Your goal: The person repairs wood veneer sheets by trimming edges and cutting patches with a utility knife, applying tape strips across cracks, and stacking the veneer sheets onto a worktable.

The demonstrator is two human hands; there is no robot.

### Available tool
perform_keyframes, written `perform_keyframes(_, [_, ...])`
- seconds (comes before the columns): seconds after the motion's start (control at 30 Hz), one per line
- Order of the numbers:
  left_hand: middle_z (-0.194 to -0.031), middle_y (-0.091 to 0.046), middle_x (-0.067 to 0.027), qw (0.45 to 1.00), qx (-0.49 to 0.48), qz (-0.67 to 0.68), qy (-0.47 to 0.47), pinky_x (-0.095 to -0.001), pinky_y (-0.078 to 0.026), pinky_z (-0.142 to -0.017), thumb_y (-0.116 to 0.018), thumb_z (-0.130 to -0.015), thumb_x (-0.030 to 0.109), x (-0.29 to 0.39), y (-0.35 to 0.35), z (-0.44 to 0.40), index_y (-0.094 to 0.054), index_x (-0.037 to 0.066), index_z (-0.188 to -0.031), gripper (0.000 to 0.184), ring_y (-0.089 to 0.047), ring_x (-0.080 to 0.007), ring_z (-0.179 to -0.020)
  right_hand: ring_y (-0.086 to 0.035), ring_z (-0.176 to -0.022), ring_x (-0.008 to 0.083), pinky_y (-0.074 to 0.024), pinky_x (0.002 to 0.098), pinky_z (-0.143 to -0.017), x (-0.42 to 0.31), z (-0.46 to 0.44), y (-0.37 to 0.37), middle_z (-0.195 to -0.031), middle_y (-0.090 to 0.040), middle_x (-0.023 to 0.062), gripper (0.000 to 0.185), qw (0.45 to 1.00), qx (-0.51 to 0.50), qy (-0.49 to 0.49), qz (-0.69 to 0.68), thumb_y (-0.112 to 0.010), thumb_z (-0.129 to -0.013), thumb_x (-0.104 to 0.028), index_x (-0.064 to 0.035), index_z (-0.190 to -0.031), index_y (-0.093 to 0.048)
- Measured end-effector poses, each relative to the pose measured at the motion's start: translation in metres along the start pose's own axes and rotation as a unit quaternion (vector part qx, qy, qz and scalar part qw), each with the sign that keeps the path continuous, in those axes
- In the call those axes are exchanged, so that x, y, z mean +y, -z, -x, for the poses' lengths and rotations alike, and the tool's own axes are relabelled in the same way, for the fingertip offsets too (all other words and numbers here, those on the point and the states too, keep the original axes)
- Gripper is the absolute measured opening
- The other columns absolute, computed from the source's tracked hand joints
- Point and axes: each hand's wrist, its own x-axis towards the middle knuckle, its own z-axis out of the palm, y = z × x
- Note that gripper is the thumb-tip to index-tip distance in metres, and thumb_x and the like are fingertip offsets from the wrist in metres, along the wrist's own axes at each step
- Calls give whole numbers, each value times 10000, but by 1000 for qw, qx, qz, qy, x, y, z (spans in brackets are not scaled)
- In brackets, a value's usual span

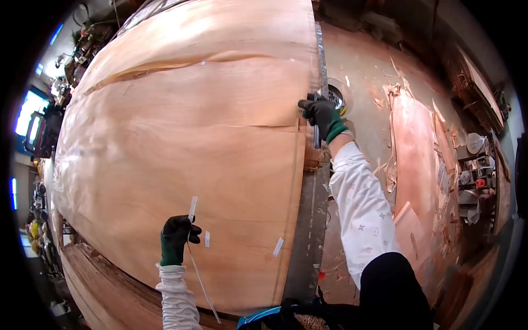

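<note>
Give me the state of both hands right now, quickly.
Left hand: closed, holding a white strip.
Right hand: closed around a slim grey object; what it is cannot be told.

Sheet (220,165): wood, smooth and fine-grained; satin finish, glossy glare at 11 o'clock, raised ripple between 10 and 11. Edging (308,236), 5 o'clock: metal-looking, dull, scuffed. Left glove (179,231), 7 o'clock, and right glove (324,116), 1 o'clock: matt coating, cloth cuffs. Sleeves (363,214): soft, matt printed cloth. Tag (193,208) in left glove: smooth, paper or plastic, indeterminate. Bar (317,137) at right glove: hard, metal-looking, slight gloss. Stack (110,280), 8 o'clock: wood, rough, layered. Offcuts (412,148), 3 o'clock: thin wood, splintered edges. Floor (357,60), 1 o'clock: hard, dull.
</note>
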Motion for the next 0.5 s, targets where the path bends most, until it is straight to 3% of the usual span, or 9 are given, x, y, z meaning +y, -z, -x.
perform_keyframes(0.07, [-917, -640, -136, 1000, -11, 11, 3, -308, -580, -540, -536, -872, -8, 6, -2, 1, -570, -31, -1009, 143, -664, -216, -708, -491, -488, 124, -389, 257, -424, -21, 10, -1, -659, -582, 35, 282, 997, -15, -55, 44, -706, -791, -185, -12, -983, -593])
perform_keyframes(0.17, [-823, -640, -120, 1000, -9, 3, -28, -301, -562, -531, -561, -899, 93, 6, -17, -3, -569, -20, -1019, 165, -651, -200, -670, -619, -599, 176, -518, 307, -521, 13, -11, 5, -800, -668, 101, 488, 977, -21, -42, 210, -739, -786, -253, 71, -1104, -559])
perform_keyframes(0.27, [-808, -647, -131, 999, -9, -28, -26, -296, -554, -537, -553, -899, 92, 17, -35, -5, -567, -22, -1029, 173, -644, -198, -638, -644, -610, 177, -522, 307, -532, 12, -16, 17, -811, -679, 145, 490, 976, -58, -12, 208, -715, -800, -306, 63, -1097, -591])
perform_keyframes(0.33, [-829, -654, -151, 999, -32, -31, -8, -291, -560, -548, -539, -899, 64, 25, -44, -10, -566, -27, -1031, 162, -650, -202, -653, -667, -619, 207, -533, 306, -597, 17, -22, 21, -820, -686, 172, 435, 887, -69, 54, 453, -672, -802, -354, 18, -1026, -637])
perform_keyframes(0.4, [-834, -658, -164, 998, -54, -30, -7, -288, -558, -552, -533, -900, 54, 34, -56, -22, -564, -33, -1036, 164, -653, -203, -652, -675, -634, 221, -536, 311, -634, 29, -25, 10, -832, -690, 171, 419, 888, 27, 20, 459, -653, -796, -372, -3, -996, -646])
perform_keyframes(0.43, [-828, -658, -167, 998, -64, -26, -13, -288, -555, -552, -534, -901, 58, 37, -67, -31, -563, -36, -1041, 170, -651, -202, -645, -681, -691, 234, -536, 326, -696, 37, -23, 9, -888, -694, 152, 430, 808, 53, 126, 573, -641, -782, -380, -11, -1003, -640])
perform_keyframes(0.5, [-793, -660, -164, 995, -93, -23, -7, -286, -528, -540, -536, -911, 110, 39, -88, -51, -569, -26, -1044, 193, -629, -195, -590, -677, -763, 240, -529, 336, -733, 32, -18, 15, -922, -686, 160, 410, 890, 3, -11, 456, -628, -793, -364, -17, -1011, -639])
